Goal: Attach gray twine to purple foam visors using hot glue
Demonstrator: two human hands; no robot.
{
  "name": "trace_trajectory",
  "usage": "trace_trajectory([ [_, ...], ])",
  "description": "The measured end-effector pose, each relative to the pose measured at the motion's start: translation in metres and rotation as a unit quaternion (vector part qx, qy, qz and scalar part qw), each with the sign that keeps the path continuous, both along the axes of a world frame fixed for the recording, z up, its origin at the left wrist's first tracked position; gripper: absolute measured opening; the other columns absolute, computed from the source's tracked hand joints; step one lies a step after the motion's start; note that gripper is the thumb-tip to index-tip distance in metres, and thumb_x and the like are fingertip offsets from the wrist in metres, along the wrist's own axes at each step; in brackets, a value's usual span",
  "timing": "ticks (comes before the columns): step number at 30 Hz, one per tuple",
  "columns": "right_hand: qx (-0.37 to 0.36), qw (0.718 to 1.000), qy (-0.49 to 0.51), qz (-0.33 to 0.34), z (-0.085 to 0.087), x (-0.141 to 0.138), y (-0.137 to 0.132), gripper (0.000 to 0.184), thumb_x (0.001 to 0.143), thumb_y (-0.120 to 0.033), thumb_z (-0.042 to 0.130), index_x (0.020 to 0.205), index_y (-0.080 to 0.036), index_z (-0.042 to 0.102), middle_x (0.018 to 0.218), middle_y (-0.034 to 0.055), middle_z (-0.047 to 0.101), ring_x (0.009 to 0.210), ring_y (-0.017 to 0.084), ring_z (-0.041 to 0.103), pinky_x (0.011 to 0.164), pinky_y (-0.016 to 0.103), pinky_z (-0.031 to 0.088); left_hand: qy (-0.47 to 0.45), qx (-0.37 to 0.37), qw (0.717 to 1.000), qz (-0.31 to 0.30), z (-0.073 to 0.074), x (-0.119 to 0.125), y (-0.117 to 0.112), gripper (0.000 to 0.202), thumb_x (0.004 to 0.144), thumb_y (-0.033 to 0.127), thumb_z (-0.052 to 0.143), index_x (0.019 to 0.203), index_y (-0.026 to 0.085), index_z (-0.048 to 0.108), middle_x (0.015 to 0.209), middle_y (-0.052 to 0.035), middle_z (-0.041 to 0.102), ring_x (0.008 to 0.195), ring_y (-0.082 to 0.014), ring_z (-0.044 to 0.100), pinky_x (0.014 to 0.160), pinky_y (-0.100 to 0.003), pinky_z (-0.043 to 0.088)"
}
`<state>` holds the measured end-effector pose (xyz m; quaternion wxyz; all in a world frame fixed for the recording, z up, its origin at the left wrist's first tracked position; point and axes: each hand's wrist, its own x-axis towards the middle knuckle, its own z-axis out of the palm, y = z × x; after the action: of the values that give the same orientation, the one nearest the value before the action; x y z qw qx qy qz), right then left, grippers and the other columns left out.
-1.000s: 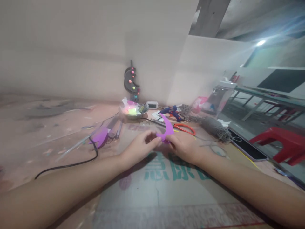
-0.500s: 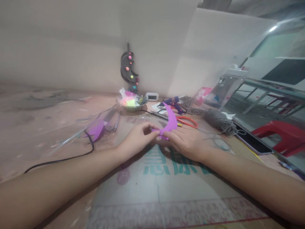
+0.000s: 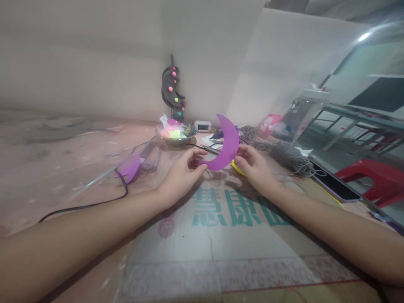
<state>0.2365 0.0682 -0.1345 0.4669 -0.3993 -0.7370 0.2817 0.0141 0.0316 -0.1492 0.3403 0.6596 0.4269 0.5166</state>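
A purple paper crescent [image 3: 229,145] is held up above the printed board [image 3: 202,240], its upper tip pointing up and left. My left hand [image 3: 184,172] pinches its lower left tip between thumb and fingers. At the crescent's outer right edge, my right hand [image 3: 254,168] grips it with thumb and fingertips. Behind and below the crescent lie scissors, of which the blades [image 3: 210,150] and a yellow handle part [image 3: 238,168] show; the rest is hidden. A dark purple glue gun [image 3: 217,135] is partly covered by the crescent.
Purple paper scraps [image 3: 131,169] and a black cord [image 3: 85,207] lie left. A bowl [image 3: 177,141] of craft pieces and a small white clock [image 3: 203,126] stand behind. Grey yarn [image 3: 292,160] and a phone [image 3: 336,182] are right. A decorated grey crescent [image 3: 167,88] hangs on the wall.
The crescent has been raised and turned more face-on. My right hand has moved from its lower end up to the right edge; my left hand still pinches the lower tip.
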Motion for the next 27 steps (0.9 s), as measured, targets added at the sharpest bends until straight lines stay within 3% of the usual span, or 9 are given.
trace_trajectory([
  [4,-0.017,0.999,-0.042,-0.019,0.008,-0.007,-0.014,0.022,0.086,-0.04,0.059,0.081,-0.019,0.06,0.067,-0.0013,0.059,0.061,0.013,0.053,0.061,0.027,0.044,0.006,0.009,1.0,0.003,0.004,0.001,-0.004,0.03,0.086,0.023,0.061,0.115,0.018,0.058,0.111,-0.0068,0.064,0.09,-0.0168,0.059,0.079,-0.03,0.047],
  [11,-0.149,0.984,0.06,0.073,0.009,-0.011,-0.016,0.027,0.079,-0.044,0.066,0.087,-0.018,0.059,0.07,0.0025,0.07,0.061,0.015,0.064,0.062,0.028,0.051,-0.007,-0.014,1.0,0.02,0.014,0.003,-0.009,0.034,0.084,0.025,0.062,0.116,0.014,0.059,0.095,-0.0057,0.065,0.087,-0.018,0.06,0.078,-0.029,0.046],
  [14,-0.192,0.977,0.054,0.072,0.011,-0.013,-0.018,0.03,0.077,-0.045,0.068,0.082,-0.016,0.062,0.07,0.0059,0.072,0.063,0.016,0.066,0.064,0.029,0.054,-0.037,-0.041,0.998,-0.018,0.017,0.003,-0.007,0.024,0.087,0.029,0.059,0.104,0.013,0.063,0.094,-0.0061,0.067,0.086,-0.0181,0.061,0.076,-0.028,0.046],
  [18,-0.219,0.972,0.031,0.078,0.009,-0.013,-0.021,0.035,0.076,-0.049,0.071,0.083,-0.015,0.063,0.071,0.0068,0.073,0.062,0.016,0.066,0.061,0.028,0.054,-0.015,-0.074,0.997,-0.023,0.019,0.001,-0.004,0.024,0.089,0.035,0.058,0.089,0.013,0.067,0.086,-0.0047,0.067,0.081,-0.018,0.06,0.073,-0.027,0.044],
  [22,-0.161,0.981,0.078,0.08,0.01,0.002,0.0,0.04,0.082,-0.058,0.061,0.088,-0.019,0.062,0.078,0.0056,0.072,0.068,0.018,0.067,0.068,0.032,0.056,-0.01,-0.075,0.997,-0.016,0.015,-0.002,-0.003,0.024,0.089,0.037,0.057,0.085,0.015,0.065,0.081,-0.0016,0.064,0.076,-0.0162,0.057,0.069,-0.026,0.042],
  [24,-0.076,0.992,0.097,0.002,0.016,0.017,0.018,0.035,0.088,-0.055,0.052,0.085,-0.021,0.061,0.08,0.0037,0.07,0.071,0.018,0.066,0.07,0.033,0.055,-0.008,-0.068,0.997,-0.022,0.014,-0.002,-0.004,0.025,0.09,0.039,0.055,0.081,0.016,0.062,0.076,0.0002,0.061,0.073,-0.0151,0.055,0.068,-0.025,0.041],
  [27,-0.042,0.994,0.069,-0.072,0.029,0.041,0.043,0.02,0.085,-0.04,0.061,0.08,-0.021,0.06,0.079,0.0032,0.069,0.074,0.018,0.065,0.075,0.033,0.054,0.017,-0.069,0.997,-0.041,0.013,0.0,-0.007,0.027,0.089,0.038,0.056,0.073,0.017,0.057,0.071,0.0018,0.057,0.069,-0.0141,0.053,0.066,-0.025,0.04],
])
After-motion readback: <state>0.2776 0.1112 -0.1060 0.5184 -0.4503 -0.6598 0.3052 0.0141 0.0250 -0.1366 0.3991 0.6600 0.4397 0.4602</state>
